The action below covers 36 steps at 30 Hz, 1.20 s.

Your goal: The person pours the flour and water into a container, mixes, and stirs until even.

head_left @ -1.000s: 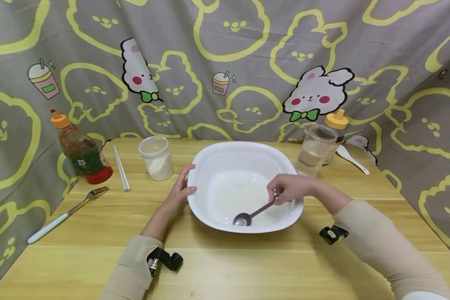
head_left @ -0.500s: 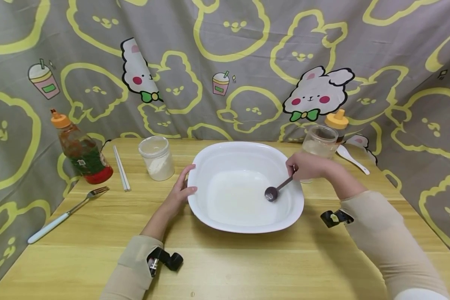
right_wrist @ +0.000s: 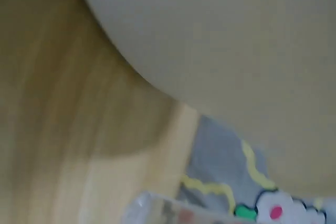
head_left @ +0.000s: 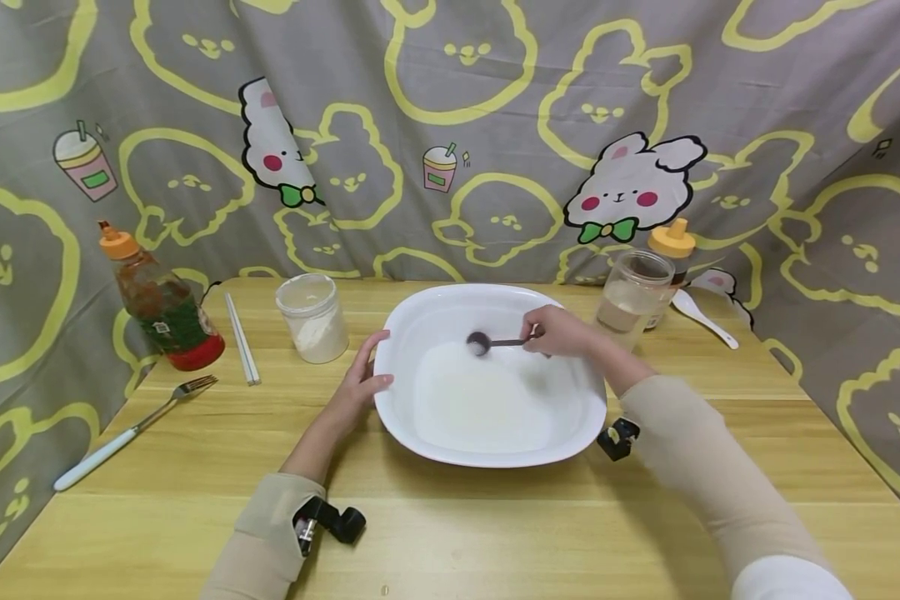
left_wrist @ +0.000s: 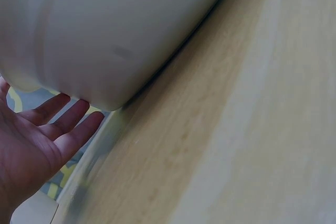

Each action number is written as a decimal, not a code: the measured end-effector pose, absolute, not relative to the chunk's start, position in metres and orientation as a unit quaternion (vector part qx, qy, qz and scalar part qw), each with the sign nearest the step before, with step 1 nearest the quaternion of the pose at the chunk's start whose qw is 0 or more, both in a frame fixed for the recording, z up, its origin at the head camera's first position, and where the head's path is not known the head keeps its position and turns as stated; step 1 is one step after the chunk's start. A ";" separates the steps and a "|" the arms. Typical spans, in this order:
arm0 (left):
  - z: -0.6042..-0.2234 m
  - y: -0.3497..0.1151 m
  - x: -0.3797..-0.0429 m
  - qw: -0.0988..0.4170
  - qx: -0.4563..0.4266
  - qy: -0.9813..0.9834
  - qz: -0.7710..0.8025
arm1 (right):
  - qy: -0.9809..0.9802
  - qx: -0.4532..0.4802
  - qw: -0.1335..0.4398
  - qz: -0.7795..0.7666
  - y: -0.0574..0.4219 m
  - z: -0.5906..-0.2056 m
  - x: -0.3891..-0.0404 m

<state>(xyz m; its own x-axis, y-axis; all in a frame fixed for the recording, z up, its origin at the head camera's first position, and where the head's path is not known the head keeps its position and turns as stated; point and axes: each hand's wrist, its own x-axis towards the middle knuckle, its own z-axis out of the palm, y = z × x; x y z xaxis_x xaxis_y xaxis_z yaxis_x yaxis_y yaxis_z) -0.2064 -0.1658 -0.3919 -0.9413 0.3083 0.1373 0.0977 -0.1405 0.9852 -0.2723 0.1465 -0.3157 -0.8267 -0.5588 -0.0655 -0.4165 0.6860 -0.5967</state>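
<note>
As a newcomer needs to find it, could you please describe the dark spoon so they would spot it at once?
On the wooden table stands a large white basin. Over its inside, the right hand holds a dark spoon, its round end pointing left. Its dark colour sets it apart from the white spoon lying farther right.

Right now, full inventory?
Basin: 1, white, centre
Round spoon: 1, dark, over basin
Powder jar: 1, clear, left of basin
Chopsticks: 2, pale, beside powder jar
Fork: 1, pale blue handle, left
Sauce bottle: 1, orange cap, left
Liquid jar: 1, clear, rear right
Squeeze bottle: 1, yellow cap, behind liquid jar
Soup spoon: 1, white, right
Table: 1, tan, underneath
Curtain: 1, grey, behind
Wrist cameras: 2, black, forearms
Sleeves: 2, beige, forearms
Hands: 2, left hand at basin rim, right hand holding round spoon
</note>
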 end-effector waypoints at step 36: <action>-0.393 -0.166 -0.207 0.075 0.149 0.650 0.742 | 0.932 -0.294 0.141 -0.156 0.190 -0.275 -0.252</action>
